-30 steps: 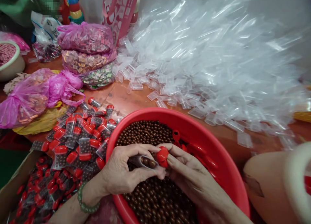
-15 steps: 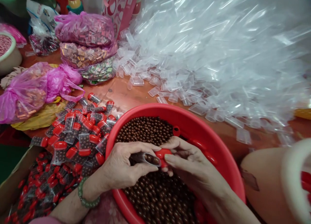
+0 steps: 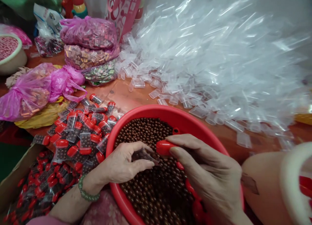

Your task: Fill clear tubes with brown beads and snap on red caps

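Note:
My left hand (image 3: 126, 163) is closed around a small clear plastic container (image 3: 143, 155) with dark contents, its mouth towards the right. Between the thumb and fingers of my right hand (image 3: 207, 168) is a glossy red cap (image 3: 163, 148), a short gap away from the container. Both hands are over a round red tub (image 3: 192, 117) of shiny brown balls (image 3: 146, 130), which look like chocolate. Several loose red caps (image 3: 198, 209) lie inside the tub at its right, partly hidden by my right hand.
Filled containers with red caps (image 3: 85, 143) are heaped at the left. Behind the tub rises a large pile of clear containers (image 3: 195, 69). Pink bags of small wrapped pieces (image 3: 89, 33) stand back left. A pale bucket (image 3: 265, 176) is at the right.
My right hand has drawn the red cap away from the container's mouth, and the hand has turned and come nearer. My left hand still grips the container, its mouth now tilted lower.

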`<state>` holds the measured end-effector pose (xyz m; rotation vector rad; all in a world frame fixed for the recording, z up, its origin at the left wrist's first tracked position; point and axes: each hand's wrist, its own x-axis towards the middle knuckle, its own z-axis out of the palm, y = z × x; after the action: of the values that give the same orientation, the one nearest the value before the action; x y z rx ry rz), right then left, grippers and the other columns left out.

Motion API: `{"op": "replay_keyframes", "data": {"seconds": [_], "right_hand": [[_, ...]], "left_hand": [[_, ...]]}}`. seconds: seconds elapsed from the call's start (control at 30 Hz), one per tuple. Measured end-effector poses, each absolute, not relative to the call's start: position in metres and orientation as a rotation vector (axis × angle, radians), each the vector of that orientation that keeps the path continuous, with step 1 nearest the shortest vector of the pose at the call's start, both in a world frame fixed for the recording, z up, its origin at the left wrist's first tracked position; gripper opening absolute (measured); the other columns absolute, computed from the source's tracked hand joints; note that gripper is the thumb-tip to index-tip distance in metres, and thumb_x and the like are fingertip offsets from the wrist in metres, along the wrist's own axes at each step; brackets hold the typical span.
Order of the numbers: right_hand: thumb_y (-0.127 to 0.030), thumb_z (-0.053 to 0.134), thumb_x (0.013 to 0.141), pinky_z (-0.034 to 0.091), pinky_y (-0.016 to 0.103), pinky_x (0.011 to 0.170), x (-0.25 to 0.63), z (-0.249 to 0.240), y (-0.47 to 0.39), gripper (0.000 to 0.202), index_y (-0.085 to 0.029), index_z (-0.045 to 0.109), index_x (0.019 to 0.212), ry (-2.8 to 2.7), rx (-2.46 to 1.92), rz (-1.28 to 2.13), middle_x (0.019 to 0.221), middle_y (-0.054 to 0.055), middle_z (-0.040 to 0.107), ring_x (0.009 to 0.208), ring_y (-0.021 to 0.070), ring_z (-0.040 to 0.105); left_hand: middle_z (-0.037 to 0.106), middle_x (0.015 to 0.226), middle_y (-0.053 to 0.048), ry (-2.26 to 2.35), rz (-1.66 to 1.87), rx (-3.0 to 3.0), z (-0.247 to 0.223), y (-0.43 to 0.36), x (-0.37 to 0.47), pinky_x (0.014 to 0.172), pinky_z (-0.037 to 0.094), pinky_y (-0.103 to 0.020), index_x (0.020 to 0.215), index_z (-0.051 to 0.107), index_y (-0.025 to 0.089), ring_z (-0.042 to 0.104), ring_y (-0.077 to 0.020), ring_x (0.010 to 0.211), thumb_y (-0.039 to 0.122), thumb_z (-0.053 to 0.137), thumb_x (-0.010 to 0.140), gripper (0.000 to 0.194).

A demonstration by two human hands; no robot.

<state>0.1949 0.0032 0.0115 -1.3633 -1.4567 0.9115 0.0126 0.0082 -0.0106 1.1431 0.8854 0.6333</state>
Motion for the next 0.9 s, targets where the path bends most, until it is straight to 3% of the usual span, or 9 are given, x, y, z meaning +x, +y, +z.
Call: {"op": "replay_keyframes", "data": {"seconds": [0.2, 0.5, 0.7, 0.9], "right_hand": [[-0.019, 0.064, 0.087, 0.055, 0.03, 0.071, 0.196, 0.007, 0.0, 0.016, -0.031, 0.07, 0.096, -1.784, -1.238, 0.752, 0.087, 0.001, 0.072, 0.076, 0.0173, 0.067], [-0.031, 0.069, 0.084, 0.057, 0.029, 0.076, 0.198, 0.006, -0.005, 0.015, -0.034, 0.071, 0.099, -1.379, -1.486, 0.888, 0.092, -0.001, 0.073, 0.081, 0.0162, 0.068], [-0.021, 0.065, 0.087, 0.058, 0.029, 0.07, 0.172, 0.002, -0.002, 0.014, -0.027, 0.07, 0.098, -1.516, -1.336, 0.789, 0.088, 0.001, 0.072, 0.079, 0.0161, 0.068], [-0.008, 0.065, 0.084, 0.058, 0.025, 0.066, 0.161, -0.012, -0.002, 0.024, -0.025, 0.068, 0.101, -1.626, -1.193, 0.58, 0.085, 0.0, 0.07, 0.075, 0.0131, 0.068]], "left_hand": [[0.067, 0.086, -0.003, 0.867, 0.649, 1.1, -0.012, 0.008, 0.013, 0.077, 0.047, -0.028, 0.096, 0.064, 0.014, 0.06, -0.0146, 0.081, 0.02, 0.059, 0.084, 0.014], [0.065, 0.087, -0.004, 0.819, 0.679, 0.913, -0.006, 0.01, 0.014, 0.08, 0.047, -0.028, 0.095, 0.059, 0.015, 0.061, -0.0138, 0.082, 0.018, 0.059, 0.083, 0.013], [0.059, 0.086, 0.0, 0.823, 0.729, 1.064, -0.013, 0.011, 0.013, 0.074, 0.043, -0.025, 0.095, 0.06, 0.016, 0.052, -0.0113, 0.078, 0.018, 0.059, 0.084, 0.012], [0.058, 0.09, -0.002, 0.84, 0.676, 1.115, -0.015, 0.009, 0.011, 0.077, 0.045, -0.03, 0.094, 0.054, 0.016, 0.054, -0.0154, 0.083, 0.022, 0.053, 0.087, 0.009]]}}
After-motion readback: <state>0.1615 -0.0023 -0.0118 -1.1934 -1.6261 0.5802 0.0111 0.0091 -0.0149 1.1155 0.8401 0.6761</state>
